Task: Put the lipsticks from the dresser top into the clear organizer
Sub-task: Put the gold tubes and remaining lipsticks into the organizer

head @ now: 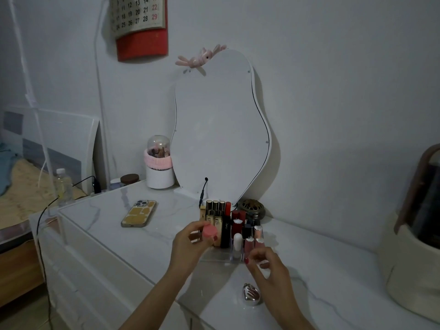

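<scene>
The clear organizer (217,256) stands on the white marble dresser top (133,236) in front of the mirror, filled with several upright lipsticks (215,209) and lip gloss tubes (248,244). My left hand (190,246) grips a round pink lipstick (209,232) just left of the organizer, its pink end facing me. At the organizer's front right corner hovers my right hand (264,267), fingers curled, with nothing visible in them. A silver shell-shaped case (252,294) lies on the dresser below my right hand.
A phone (139,213) in a gold case lies left of the organizer. A curvy mirror (219,129) leans on the wall with a charging cable (203,191). A brush holder (159,163), a bronze ornament (252,207) and a large cream appliance (414,258) stand around.
</scene>
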